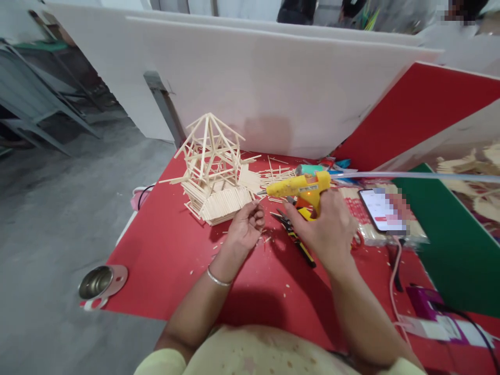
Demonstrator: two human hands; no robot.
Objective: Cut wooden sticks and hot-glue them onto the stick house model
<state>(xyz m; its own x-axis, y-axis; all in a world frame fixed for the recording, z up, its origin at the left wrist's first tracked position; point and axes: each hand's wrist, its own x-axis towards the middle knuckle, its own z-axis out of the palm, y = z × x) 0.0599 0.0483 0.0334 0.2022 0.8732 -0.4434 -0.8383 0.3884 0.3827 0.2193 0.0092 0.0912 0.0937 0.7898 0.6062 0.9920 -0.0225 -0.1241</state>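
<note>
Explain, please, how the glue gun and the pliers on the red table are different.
The glue gun is held in the right hand, while the pliers lie on the red table. The glue gun is mostly yellow; the pliers mix black and yellow. The glue gun points toward the person's left, whereas the pliers' tips point away from the person. Both show yellow.

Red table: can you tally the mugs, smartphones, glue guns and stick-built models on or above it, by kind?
Pale pink mug with metal interior: 1
Rectangular smartphone with lit screen: 1
Yellow plastic glue gun: 1
Pale wooden stick-built model: 1
Total: 4
</note>
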